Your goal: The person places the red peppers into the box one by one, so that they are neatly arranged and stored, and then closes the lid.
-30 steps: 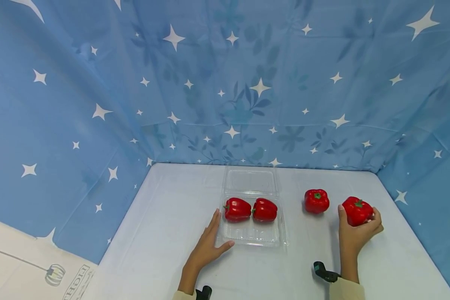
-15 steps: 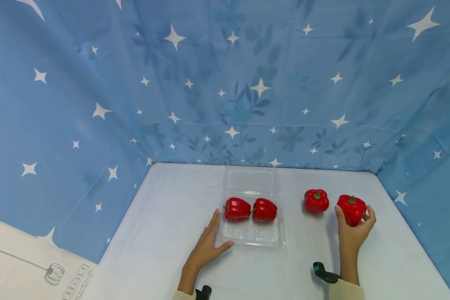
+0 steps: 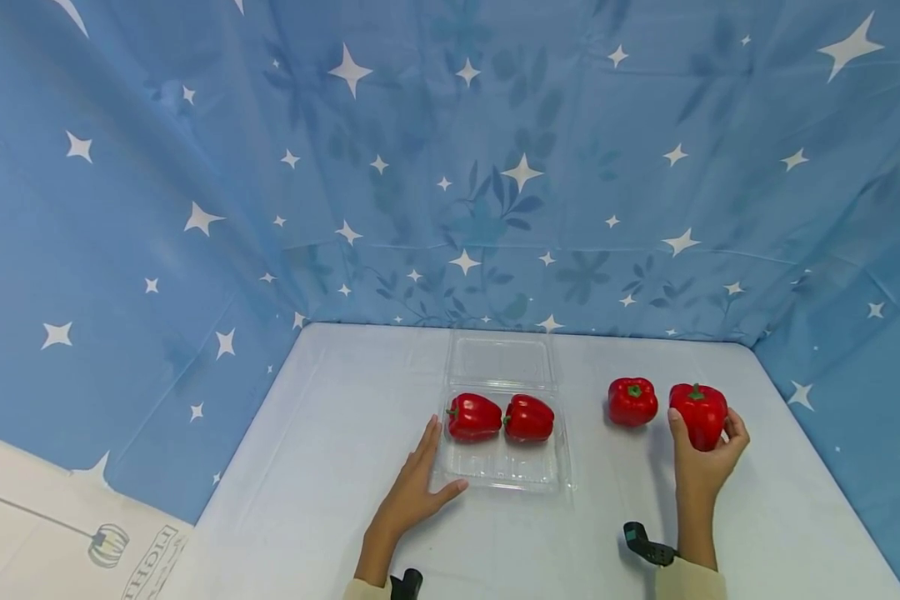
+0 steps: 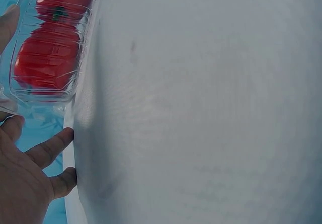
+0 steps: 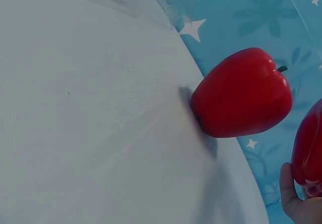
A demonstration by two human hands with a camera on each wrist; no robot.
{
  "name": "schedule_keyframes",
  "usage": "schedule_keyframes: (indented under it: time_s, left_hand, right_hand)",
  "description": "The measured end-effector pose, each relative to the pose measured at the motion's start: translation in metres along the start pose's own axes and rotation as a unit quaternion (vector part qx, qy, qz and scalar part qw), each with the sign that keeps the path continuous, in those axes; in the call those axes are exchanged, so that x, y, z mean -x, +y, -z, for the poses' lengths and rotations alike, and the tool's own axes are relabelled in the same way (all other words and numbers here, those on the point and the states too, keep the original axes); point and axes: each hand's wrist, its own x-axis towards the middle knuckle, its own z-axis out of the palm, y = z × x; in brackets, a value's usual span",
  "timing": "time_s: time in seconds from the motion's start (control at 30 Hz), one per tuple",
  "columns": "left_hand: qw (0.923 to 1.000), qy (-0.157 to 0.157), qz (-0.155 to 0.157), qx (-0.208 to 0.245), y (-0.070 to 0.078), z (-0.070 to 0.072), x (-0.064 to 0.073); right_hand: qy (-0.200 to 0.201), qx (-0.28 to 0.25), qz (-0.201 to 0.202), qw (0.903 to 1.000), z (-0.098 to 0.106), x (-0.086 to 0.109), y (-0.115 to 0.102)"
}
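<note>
My right hand (image 3: 703, 473) grips a red bell pepper (image 3: 699, 412) between thumb and fingers, its green stem up; in the right wrist view this pepper (image 5: 310, 146) is cut off by the edge. Just left of it, a second bell pepper (image 3: 632, 402) stands stem-up on the table. My left hand (image 3: 411, 497) lies at the near left corner of a clear plastic clamshell box (image 3: 512, 482), fingers extended along its left side and thumb by its front edge. Two red bell peppers (image 3: 475, 418) lie on their sides in the box's back half, stems pointing left.
The box's clear lid (image 3: 501, 361) is folded back, flat towards the table's far edge. A white-covered table (image 3: 330, 417) bears everything. Blue star-patterned cloth (image 3: 390, 208) hangs behind it and at both sides.
My right hand has shifted slightly left with the pepper and turned it more upright, closer to the standing pepper. The left hand and the box have stayed in place.
</note>
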Motion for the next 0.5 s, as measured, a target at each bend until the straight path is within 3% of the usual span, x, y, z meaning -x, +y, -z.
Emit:
schedule_keyframes:
  time_s: [0.3, 0.5]
  left_hand:
    - [1.0000, 0.002, 0.003, -0.003, -0.002, -0.001, 0.000]
    - [1.0000, -0.002, 0.004, -0.007, -0.003, -0.001, -0.001]
  right_hand:
    - [-0.017, -0.013, 0.013, 0.9997, -0.001, 0.004, -0.010]
    - [-0.029, -0.057, 0.046, 0.9969, -0.008, 0.011, -0.023]
